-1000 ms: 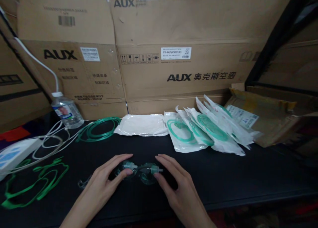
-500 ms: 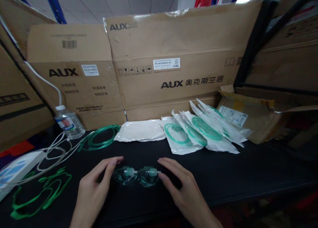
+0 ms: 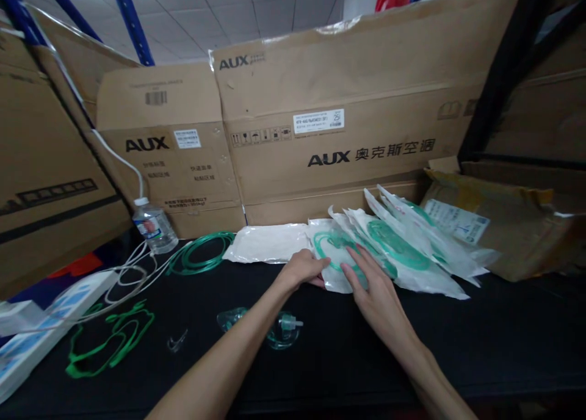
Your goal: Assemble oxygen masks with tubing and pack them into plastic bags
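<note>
Both my hands rest on the nearest sealed white pouch (image 3: 333, 249), which shows a coil of green tubing inside. My left hand (image 3: 302, 268) curls its fingers around the pouch's near left edge. My right hand (image 3: 372, 286) lies flat on top of it, fingers spread. Several more such pouches (image 3: 412, 249) fan out to the right. Two clear green-tinted masks (image 3: 279, 331) lie on the black table (image 3: 480, 340) near me, partly hidden under my left forearm.
A flat white pouch (image 3: 265, 242), a loose green tubing coil (image 3: 201, 255) and a water bottle (image 3: 153, 226) sit at the back left. Green elastic straps (image 3: 110, 340) and a white power strip (image 3: 41, 328) lie left. AUX cardboard boxes (image 3: 348, 127) wall the back; an open carton (image 3: 513, 224) stands right.
Both hands left the two masks on the table and reached forward to the nearest pouch. The camera tilted up and shifted.
</note>
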`<state>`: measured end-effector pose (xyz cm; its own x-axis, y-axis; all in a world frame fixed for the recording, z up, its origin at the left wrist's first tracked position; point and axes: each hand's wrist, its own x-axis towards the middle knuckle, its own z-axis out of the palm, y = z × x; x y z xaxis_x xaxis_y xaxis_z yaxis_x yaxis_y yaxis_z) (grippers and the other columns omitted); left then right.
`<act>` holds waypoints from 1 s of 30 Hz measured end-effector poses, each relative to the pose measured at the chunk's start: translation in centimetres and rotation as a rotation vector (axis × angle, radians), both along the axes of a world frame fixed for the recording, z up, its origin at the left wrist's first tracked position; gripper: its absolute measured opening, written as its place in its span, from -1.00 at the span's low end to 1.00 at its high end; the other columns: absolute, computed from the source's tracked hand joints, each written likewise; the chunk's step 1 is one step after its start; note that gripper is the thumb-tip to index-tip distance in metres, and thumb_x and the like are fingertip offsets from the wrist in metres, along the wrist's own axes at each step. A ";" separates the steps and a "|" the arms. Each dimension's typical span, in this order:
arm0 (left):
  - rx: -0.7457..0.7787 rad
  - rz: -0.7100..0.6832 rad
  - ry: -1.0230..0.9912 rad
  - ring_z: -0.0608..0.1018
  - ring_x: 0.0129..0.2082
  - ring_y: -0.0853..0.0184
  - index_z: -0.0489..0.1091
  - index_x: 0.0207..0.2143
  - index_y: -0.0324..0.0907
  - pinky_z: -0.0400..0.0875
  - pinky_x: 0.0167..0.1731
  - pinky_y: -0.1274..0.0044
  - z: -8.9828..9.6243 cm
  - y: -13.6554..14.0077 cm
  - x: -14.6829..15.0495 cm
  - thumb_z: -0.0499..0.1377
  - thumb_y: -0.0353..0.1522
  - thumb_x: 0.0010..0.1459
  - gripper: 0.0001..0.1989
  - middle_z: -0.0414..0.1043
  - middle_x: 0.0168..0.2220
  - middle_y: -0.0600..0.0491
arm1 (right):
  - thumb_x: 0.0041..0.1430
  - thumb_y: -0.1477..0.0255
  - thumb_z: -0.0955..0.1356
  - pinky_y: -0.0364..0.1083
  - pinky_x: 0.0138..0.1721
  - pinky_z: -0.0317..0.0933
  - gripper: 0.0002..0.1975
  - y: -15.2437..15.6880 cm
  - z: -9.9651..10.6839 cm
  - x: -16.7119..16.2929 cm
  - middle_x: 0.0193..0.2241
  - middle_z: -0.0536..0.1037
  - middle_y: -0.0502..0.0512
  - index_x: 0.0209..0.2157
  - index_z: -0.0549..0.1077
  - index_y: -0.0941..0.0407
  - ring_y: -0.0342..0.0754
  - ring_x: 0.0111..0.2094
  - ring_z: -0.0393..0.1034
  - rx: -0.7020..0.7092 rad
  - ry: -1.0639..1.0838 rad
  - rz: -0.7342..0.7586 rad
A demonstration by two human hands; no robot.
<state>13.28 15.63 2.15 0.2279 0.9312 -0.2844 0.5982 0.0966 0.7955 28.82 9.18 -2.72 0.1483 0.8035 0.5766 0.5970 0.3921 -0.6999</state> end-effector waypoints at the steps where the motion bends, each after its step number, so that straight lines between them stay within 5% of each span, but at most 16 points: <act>1: 0.022 0.001 -0.015 0.63 -0.27 0.29 0.47 -0.03 -0.24 0.60 -0.27 0.40 -0.1 0.2 0.5 0.22 -0.23 0.37 -0.73 0.56 -0.14 -0.01 | 0.36 0.17 0.30 0.33 0.38 0.00 -0.42 -0.1 0.0 0.1 0.32 0.35 0.48 0.23 0.44 0.27 0.28 0.38 0.17 -0.005 0.020 -0.020; 9: 0.404 -0.036 -0.165 0.56 -0.32 0.26 0.50 -0.32 -0.21 0.44 -0.28 0.47 3.0 -1.4 0.5 0.20 -0.27 0.26 -0.82 0.54 -0.37 0.05 | 0.42 0.08 0.19 0.24 0.43 -0.10 -0.37 -1.1 1.8 0.3 0.31 0.39 0.36 0.26 0.41 0.24 0.19 0.38 0.18 -0.068 0.232 -0.066; 14: 0.522 -0.034 -0.291 0.59 -0.19 0.20 0.51 -0.17 -0.20 0.45 -0.16 0.45 5.1 -3.7 -3.7 0.18 -0.23 0.24 -0.76 0.61 -0.21 -0.01 | 0.40 0.03 0.24 0.25 0.45 -0.21 -0.41 -1.4 1.8 0.3 0.30 0.43 0.25 0.21 0.49 0.14 0.18 0.39 0.16 -0.160 0.415 0.038; 20: 0.536 0.034 -0.414 0.62 -0.29 0.19 0.48 -0.04 -0.25 0.49 -0.33 0.49 6.4 -4.0 -9.5 0.21 -0.12 0.18 -0.57 0.64 -0.21 -0.05 | 0.32 -0.04 0.30 0.27 0.14 0.40 -0.41 0.5 3.9 -1.6 0.23 0.52 0.21 0.20 0.49 0.02 0.24 0.21 0.45 -0.325 0.681 0.385; 24: 0.537 0.040 -0.420 0.62 -0.41 0.20 0.54 -0.17 -0.26 0.48 -0.44 0.50 6.4 -1.8 -11.7 0.31 -0.09 0.07 -0.57 0.64 -0.36 -0.03 | 0.25 0.10 0.43 0.20 0.01 0.51 -0.52 3.4 7.2 -4.3 -0.03 0.71 0.25 0.07 0.57 0.10 0.23 -0.03 0.64 -0.358 0.777 0.610; 30: 0.805 0.305 -0.423 0.61 -0.20 0.20 0.45 -0.21 -0.19 0.47 -0.17 0.44 5.3 -0.1 -13.3 0.28 -0.06 0.15 -0.62 0.61 -0.26 -0.04 | 0.24 0.17 0.43 0.23 0.00 0.52 -0.54 7.0 7.5 -7.2 -0.13 0.74 0.25 0.05 0.50 0.16 0.25 -0.07 0.66 -0.223 0.941 0.543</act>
